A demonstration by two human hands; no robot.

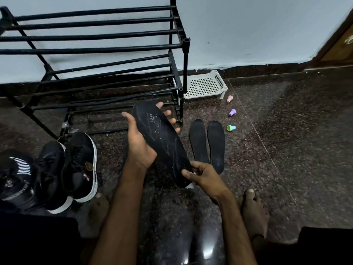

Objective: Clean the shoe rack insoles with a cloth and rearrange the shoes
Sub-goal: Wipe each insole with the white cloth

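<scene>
A black insole (162, 142) with wet, whitish streaks is held up in front of the shoe rack (107, 48). My left hand (139, 144) cups it from below, with the thumb on its left edge and the fingers curled round its far right edge. My right hand (204, 176) pinches its near heel end, and a small white scrap (191, 186) shows under the fingers. Two more black insoles (198, 140) (216, 144) lie side by side on the floor to the right. A pair of black shoes with white soles (80, 165) stands at the left.
The black metal rack has bare bars. A white plastic basket (204, 85) sits by the wall beside it. Three small coloured caps (232, 112) lie on the dark stone floor. Another dark shoe (17, 175) is at far left. My bare feet (254, 209) rest below.
</scene>
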